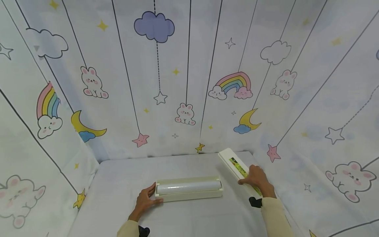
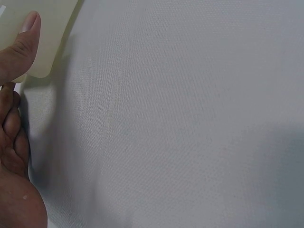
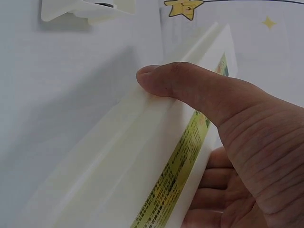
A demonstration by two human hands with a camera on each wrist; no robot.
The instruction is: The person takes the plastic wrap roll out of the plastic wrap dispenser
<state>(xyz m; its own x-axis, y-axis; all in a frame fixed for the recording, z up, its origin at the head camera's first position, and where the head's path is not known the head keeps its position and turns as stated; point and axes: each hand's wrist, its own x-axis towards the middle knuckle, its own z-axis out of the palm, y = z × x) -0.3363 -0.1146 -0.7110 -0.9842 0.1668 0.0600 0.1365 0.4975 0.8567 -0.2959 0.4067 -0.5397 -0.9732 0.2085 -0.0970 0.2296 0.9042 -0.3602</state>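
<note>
A cream cling film dispenser box lies on the white-covered table with its top off, and a roll of clear film shows inside. My left hand grips the box's left end; in the left wrist view the thumb presses on the box's cream side. To the right, my right hand holds the long cream lid, tilted and apart from the box. A green and yellow label runs along the lid. In the right wrist view the thumb lies over one long edge, with fingers on the other side.
The white tabletop backs onto a patterned curtain printed with rabbits, stars and clouds. More of this cloth hangs at the left and right sides. Dark straps or camera mounts sit at both wrists.
</note>
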